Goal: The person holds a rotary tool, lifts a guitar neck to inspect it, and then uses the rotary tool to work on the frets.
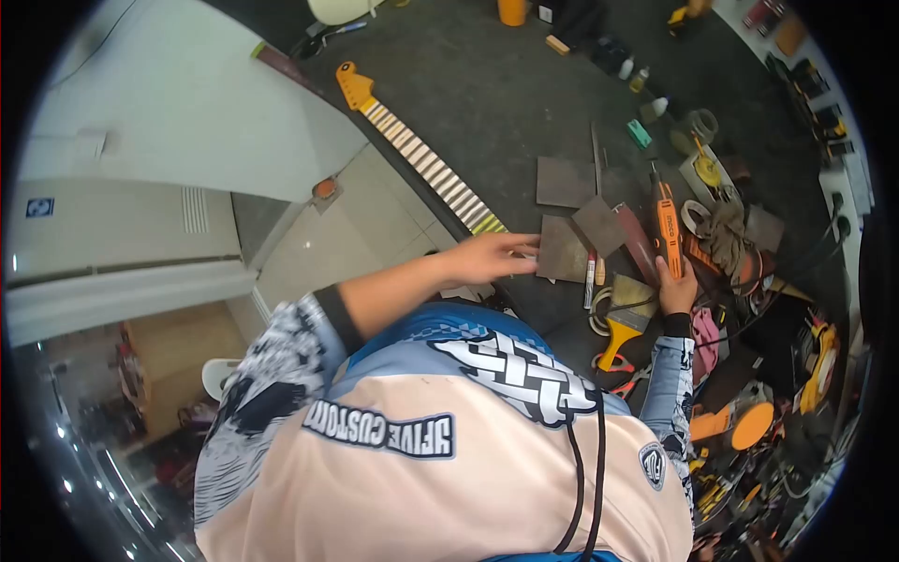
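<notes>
My left hand (494,257) has its fingers stretched out and apart, fingertips right at the left edge of a brown sandpaper sheet (564,251). Just beyond it, a guitar neck (426,161) lies slantwise along the bench edge, its headstock pointing away and its lower end partly behind the hand. On the right, an orange and black rotary tool (667,225) points away from me, its lower end in the closed fingers of my right hand (677,288). A yellow-handled paintbrush (626,317) and a marker (589,281) lie between my hands.
More sandpaper pieces (565,182) lie on the dark bench (468,84). Right of the rotary tool are a glove (724,234), tape roll (695,216) and cables. Small bottles (640,79) and a glass jar (700,124) stand farther back. Red-handled scissors (613,362) lie near my right forearm.
</notes>
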`<state>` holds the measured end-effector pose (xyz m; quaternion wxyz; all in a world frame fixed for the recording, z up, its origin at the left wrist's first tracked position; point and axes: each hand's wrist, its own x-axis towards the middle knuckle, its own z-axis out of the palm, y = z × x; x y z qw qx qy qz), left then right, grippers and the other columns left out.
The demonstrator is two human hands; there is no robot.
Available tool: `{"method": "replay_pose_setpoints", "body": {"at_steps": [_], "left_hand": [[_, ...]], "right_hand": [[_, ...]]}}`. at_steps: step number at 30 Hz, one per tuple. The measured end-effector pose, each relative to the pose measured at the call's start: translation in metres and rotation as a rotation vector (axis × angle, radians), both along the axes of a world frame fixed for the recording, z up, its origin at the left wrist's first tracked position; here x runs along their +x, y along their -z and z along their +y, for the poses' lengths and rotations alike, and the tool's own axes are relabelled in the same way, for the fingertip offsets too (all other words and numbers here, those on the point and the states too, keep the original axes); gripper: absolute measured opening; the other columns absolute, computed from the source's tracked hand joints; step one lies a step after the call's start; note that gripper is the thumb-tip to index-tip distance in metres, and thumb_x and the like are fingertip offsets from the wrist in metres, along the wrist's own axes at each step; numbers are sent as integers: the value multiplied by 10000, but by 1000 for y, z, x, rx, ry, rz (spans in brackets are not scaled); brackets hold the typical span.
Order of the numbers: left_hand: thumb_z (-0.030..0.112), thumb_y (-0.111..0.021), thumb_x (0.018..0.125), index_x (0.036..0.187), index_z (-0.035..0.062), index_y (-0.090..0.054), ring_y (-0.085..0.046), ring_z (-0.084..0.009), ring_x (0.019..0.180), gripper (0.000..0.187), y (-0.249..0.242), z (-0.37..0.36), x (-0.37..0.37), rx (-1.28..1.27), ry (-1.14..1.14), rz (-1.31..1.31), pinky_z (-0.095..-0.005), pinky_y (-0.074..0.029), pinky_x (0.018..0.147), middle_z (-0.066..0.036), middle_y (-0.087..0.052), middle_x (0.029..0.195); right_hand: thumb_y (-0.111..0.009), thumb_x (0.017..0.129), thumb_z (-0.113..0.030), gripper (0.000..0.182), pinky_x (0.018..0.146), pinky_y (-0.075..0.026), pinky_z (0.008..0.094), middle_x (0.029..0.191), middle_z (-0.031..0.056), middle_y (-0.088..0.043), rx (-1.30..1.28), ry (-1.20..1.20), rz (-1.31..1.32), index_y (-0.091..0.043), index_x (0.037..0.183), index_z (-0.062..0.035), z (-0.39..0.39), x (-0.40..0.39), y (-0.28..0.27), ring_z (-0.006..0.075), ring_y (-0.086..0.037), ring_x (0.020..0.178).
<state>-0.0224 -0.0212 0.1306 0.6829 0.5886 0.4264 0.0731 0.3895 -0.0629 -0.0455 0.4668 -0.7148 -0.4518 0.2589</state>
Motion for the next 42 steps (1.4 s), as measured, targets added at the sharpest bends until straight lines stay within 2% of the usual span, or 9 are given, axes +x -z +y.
{"method": "replay_pose_setpoints", "body": {"at_steps": [2, 6, 9, 16, 21, 26, 31, 35, 42], "left_hand": [[338, -665, 999, 1574, 38, -342, -596, -212, 1252, 724, 33, -22, -71, 52, -223, 25, -349, -462, 1071, -147, -541, 1489], [369, -656, 1003, 1556, 8, -361, -598, -208, 1229, 723, 10, -78, -156, 36, -632, 201, -337, -485, 1017, -133, -552, 1476], [428, -652, 994, 1547, 15, -387, -595, -217, 1241, 739, 10, -115, -188, -27, -871, 228, -360, -491, 990, -135, -565, 1461], [440, -682, 972, 1524, 11, -429, -620, -204, 1158, 743, 51, -139, -248, -133, -1003, 360, -345, -508, 927, -127, -600, 1399], [450, -694, 960, 1508, 6, -450, -642, -216, 1135, 746, 76, -128, -300, -173, -1064, 431, -341, -520, 898, -142, -605, 1390], [451, -693, 959, 1501, -6, -452, -643, -258, 1163, 749, 106, -87, -361, -247, -993, 465, -370, -529, 908, -165, -601, 1396], [469, -700, 945, 1460, -16, -502, -640, -292, 1194, 735, 135, 9, -424, -186, -859, 509, -389, -532, 946, -200, -644, 1331], [463, -713, 921, 1430, -3, -536, -612, -384, 1215, 713, 156, 136, -483, 451, -407, 664, -438, -492, 1023, -236, -643, 1314], [440, -814, 814, 1476, 78, -493, -342, -378, 1469, 819, 43, 327, -433, 1201, 156, 476, -462, -326, 1181, -148, -462, 1535]], "right_hand": [[-820, 864, -326, 511, 799, -528, 326, 983, 147, -741, -33, -9, -38, -673, 1179, 49, 8, 6, 11, 213, -694, 864], [-809, 836, -444, 613, 908, -509, 411, 1015, 226, -720, -167, -4, -388, -679, 1206, 27, 10, 8, -1, 358, -675, 979], [-797, 815, -517, 674, 978, -473, 452, 1069, 258, -692, -277, 66, -410, -685, 1234, -2, 11, 7, -6, 410, -625, 1090], [-766, 835, -558, 697, 1002, -457, 461, 1179, 236, -655, -354, 38, -451, -673, 1266, -19, 12, 32, 3, 416, -596, 1137], [-679, 879, -615, 718, 1065, -401, 462, 1296, 173, -631, -460, 5, -716, -622, 1347, -73, 8, 22, -22, 386, -520, 1257], [-659, 882, -630, 753, 1076, -378, 513, 1413, 149, -554, -666, 142, -1024, -500, 1481, -202, 5, -13, -52, 390, -461, 1312], [-710, 868, -549, 854, 1062, -402, 516, 1383, 244, -530, -525, 276, -1188, -377, 1561, -176, -6, -69, -52, 419, -488, 1286], [-751, 858, -474, 810, 1038, -431, 525, 1347, 306, -527, -359, 354, -1081, -452, 1505, -88, -14, -155, -51, 463, -529, 1226], [-795, 842, -365, 797, 1032, -439, 491, 1310, 279, -574, -494, 357, -671, -458, 1491, -47, -52, -382, -61, 435, -544, 1220]]}}
